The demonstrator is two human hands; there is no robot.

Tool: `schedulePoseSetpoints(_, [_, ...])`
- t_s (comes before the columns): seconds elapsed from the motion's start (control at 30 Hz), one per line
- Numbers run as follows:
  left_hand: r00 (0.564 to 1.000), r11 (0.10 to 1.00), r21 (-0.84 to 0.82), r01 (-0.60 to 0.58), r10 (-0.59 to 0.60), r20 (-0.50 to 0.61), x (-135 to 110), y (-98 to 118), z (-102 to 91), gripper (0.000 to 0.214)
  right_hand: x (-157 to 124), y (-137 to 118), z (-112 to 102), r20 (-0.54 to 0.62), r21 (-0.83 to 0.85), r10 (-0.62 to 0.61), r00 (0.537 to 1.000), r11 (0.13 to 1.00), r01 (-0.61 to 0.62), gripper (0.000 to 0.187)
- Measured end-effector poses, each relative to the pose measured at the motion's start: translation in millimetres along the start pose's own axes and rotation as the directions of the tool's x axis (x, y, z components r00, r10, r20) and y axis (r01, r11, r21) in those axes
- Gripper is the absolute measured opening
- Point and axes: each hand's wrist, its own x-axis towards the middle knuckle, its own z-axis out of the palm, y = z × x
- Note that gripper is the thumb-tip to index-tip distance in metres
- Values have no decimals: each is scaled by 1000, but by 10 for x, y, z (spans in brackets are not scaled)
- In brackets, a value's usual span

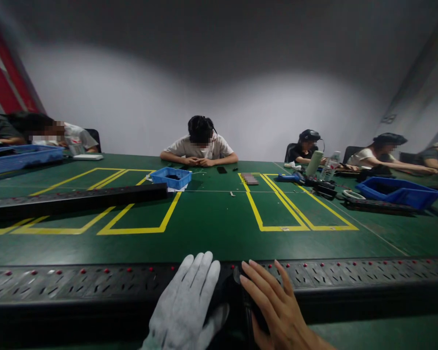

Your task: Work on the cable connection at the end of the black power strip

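Note:
My left hand [188, 301], in a whitish glove, lies with its fingers stretched out over a long black bar [105, 282] with slots and a row of red dots, which looks like a power strip. My bare right hand [273, 301] rests over the same bar, to the right of the glove, fingers stretched and slightly apart. Between the two hands is a dark area whose details I cannot make out. The bar runs across the near part of the green table [204, 218]. Neither hand is wrapped round anything.
Another black bar [95, 197] lies at the left. Further back are a small blue bin [171, 181], a large blue bin [397, 194], a blue tool [288, 178] and bottles [330, 165]. Yellow tape marks [284, 228] the table. A person [200, 146] sits opposite, others at both sides.

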Motion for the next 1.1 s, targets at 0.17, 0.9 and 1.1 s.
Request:
schedulePoseSetpoints(0.17, [999,999,34,20,-21,45,27,-5,5,53,-17,6,1,8,3,8,1000,1000,-8,59])
schedulePoseSetpoints(0.9, [991,999,30,28,-31,130,-135,42,44,59,-37,-17,-41,80,81,21,997,996,-27,57])
schedulePoseSetpoints(1.1, [988,999,28,29,-33,152,-153,41,42,57,-40,-13,-54,101,90,16,995,996,-25,56])
